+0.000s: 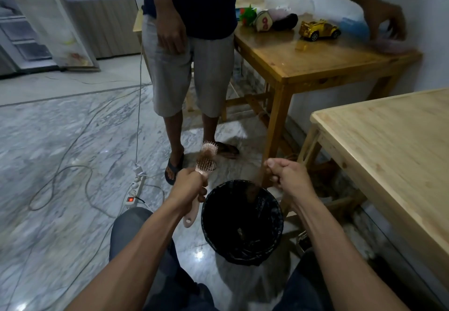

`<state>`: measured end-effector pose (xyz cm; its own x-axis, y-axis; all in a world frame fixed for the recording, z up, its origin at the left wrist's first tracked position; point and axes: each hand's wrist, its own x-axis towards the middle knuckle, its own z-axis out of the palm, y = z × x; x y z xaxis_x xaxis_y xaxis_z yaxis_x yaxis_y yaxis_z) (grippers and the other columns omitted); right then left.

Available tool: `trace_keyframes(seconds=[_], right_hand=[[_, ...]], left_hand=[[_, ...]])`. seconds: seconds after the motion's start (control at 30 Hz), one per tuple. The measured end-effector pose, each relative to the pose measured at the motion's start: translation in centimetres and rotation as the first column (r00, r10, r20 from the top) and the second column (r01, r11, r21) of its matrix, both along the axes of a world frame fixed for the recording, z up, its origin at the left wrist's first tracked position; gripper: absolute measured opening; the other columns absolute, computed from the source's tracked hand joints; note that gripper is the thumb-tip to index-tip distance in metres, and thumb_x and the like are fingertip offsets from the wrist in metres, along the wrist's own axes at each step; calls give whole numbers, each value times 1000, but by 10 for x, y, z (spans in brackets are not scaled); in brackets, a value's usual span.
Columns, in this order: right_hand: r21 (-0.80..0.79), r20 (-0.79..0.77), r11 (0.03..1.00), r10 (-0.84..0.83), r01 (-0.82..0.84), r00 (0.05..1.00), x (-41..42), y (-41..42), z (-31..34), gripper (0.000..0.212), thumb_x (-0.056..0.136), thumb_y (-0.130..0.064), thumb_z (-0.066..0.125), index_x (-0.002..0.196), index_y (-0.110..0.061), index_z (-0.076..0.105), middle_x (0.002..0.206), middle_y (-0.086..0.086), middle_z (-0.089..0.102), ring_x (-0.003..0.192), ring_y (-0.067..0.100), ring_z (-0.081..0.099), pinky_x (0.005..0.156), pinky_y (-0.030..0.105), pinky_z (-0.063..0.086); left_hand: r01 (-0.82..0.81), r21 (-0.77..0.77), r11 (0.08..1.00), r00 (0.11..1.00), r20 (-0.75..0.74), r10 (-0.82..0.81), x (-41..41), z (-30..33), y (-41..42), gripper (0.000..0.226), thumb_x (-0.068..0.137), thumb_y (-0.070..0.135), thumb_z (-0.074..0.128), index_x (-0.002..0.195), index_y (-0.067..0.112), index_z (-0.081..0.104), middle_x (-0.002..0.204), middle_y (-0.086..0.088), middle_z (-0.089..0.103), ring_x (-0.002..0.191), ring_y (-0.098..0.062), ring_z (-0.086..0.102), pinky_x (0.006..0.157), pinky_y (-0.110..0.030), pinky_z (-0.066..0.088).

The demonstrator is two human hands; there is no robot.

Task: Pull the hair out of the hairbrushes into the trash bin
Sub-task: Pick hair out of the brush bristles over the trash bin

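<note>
The left hand [189, 185] is closed around the brush [206, 160] handle, bristles facing right, just left of the bin [243, 223] rim. The right hand [283, 173] pinches a hair strand [257, 184] above the far rim, ready to release. The bin mouth is clear; 1 table [388, 145] limits movement right.

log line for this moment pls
left hand grips pink hairbrush, hair still in bristles | right hand pinches hair strand over black trash bin

Your pink hairbrush [206, 162]: upright, brown hair clumped in bristles | black-lined trash bin [243, 220]: open, on floor just beside it
</note>
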<state>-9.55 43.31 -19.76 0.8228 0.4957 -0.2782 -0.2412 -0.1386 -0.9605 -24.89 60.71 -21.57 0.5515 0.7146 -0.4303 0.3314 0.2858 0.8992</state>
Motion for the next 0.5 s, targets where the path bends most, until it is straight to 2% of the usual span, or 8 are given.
trace_keyframes(seconds=[0.1, 0.17, 0.2, 0.33, 0.4, 0.5], right_hand=[[192, -145, 976, -72, 99, 987, 11, -9, 4, 21, 102, -12, 58, 85, -10, 71, 65, -5, 62, 48, 2, 45, 41, 13, 33], [339, -245, 924, -92, 175, 965, 19, -17, 8, 22, 103, -12, 54, 86, -9, 68, 64, -6, 62, 47, 1, 45, 40, 13, 33], [355, -250, 916, -100, 187, 963, 21, -19, 10, 23, 103, -11, 54, 86, -9, 68, 64, -6, 62, 46, 1, 45, 40, 13, 33], [76, -84, 994, -70, 76, 994, 18, -14, 5, 19, 102, -13, 59, 91, -10, 74, 72, -2, 64, 55, 5, 48, 44, 16, 36], [-88, -26, 995, 36, -39, 999, 10, -11, 2, 19, 103, -16, 58, 101, -10, 76, 78, -3, 66, 59, 6, 50, 47, 16, 39], [-456, 38, 863, 261, -216, 964, 2, -2, -4, 32, 107, -19, 50, 134, -12, 64, 102, 2, 70, 72, 8, 63, 55, 20, 46]], left_hand=[[-59, -25, 998, 998, -16, 59, 0, -4, 7, 18, 96, -3, 44, 83, 8, 49, 72, -9, 40, 52, -18, 30, 50, -33, 25], [-104, -13, 994, 994, -47, 103, -4, -11, 15, 12, 95, -1, 45, 88, 8, 45, 76, -10, 38, 53, -19, 30, 47, -31, 25], [-117, -1, 993, 991, -62, 116, -6, -14, 17, 9, 95, 1, 46, 90, 8, 44, 77, -10, 38, 53, -19, 31, 46, -30, 25], [-50, 94, 994, 997, -47, 54, -9, -17, 11, 9, 94, 8, 48, 86, 9, 46, 76, -9, 36, 54, -18, 31, 50, -33, 25], [32, 183, 983, 999, -35, -26, -8, -12, 4, 10, 91, 9, 48, 82, 11, 53, 73, -8, 37, 57, -20, 32, 53, -35, 26], [157, 335, 929, 987, -93, -133, -6, -2, -6, 10, 91, 21, 53, 94, 16, 61, 74, -6, 51, 64, -23, 45, 61, -38, 36]])
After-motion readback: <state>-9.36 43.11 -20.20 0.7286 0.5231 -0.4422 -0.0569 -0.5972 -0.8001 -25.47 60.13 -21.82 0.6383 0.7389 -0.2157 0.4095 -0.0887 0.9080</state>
